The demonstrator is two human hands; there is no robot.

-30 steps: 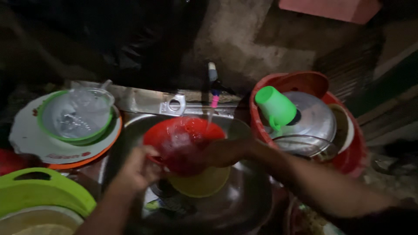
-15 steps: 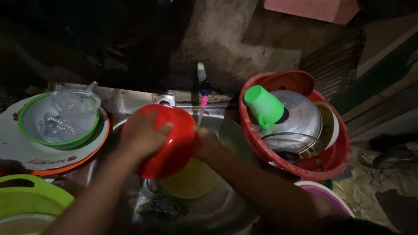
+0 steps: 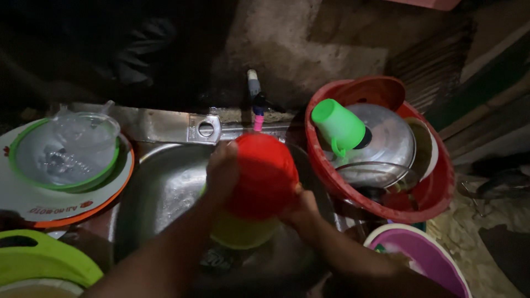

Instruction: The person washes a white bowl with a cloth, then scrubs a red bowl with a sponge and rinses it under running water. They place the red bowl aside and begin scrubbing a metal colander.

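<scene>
A red bowl point(image 3: 264, 174) is held bottom-up over the steel sink point(image 3: 165, 187). My left hand point(image 3: 221, 171) grips its left rim. My right hand point(image 3: 301, 209) holds its lower right side. Under the bowl lies a yellow dish point(image 3: 243, 234) in the sink basin. A tap with a pink tip point(image 3: 256, 105) stands just behind the bowl.
A red basin point(image 3: 436, 187) at the right holds a green cup point(image 3: 339, 127), a steel lid point(image 3: 392, 140) and plates. At the left a clear container point(image 3: 72, 146) sits on stacked plates point(image 3: 33, 204). A green tub point(image 3: 44, 262) is at bottom left, a purple bucket point(image 3: 425, 256) at bottom right.
The red bowl has been lifted and turned bottom-up, moving right toward the tap. My left hand has shifted from its lower edge to its left rim.
</scene>
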